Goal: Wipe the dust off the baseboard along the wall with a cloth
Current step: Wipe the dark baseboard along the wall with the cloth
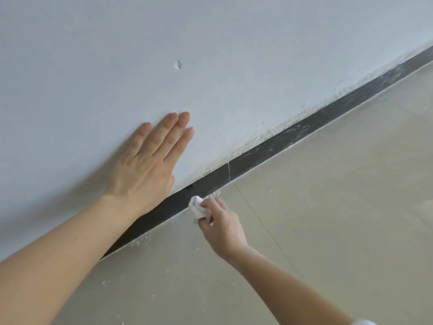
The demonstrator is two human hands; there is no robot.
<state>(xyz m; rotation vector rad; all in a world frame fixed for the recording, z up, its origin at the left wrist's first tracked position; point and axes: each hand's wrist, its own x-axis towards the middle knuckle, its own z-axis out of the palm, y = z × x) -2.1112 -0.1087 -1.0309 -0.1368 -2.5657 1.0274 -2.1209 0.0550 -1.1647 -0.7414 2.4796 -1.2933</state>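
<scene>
Baseboard meets a balled cloth pinched in the right hand; left hand lies flat on the wall.

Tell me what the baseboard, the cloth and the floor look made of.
Baseboard: dark matt strip with a seam, likely tile or painted board.
Cloth: white, soft, crumpled in the right hand; fabric or tissue, cannot tell.
Floor: beige, smooth, thin joint line, probably tile.

A: Colours shown?
B: A pale grey-white painted wall; a long charcoal-black baseboard strip, streaked with whitish dust.
A: Below?
B: A beige tiled floor, thin dark grout line, white specks; a small crumpled white cloth.
</scene>
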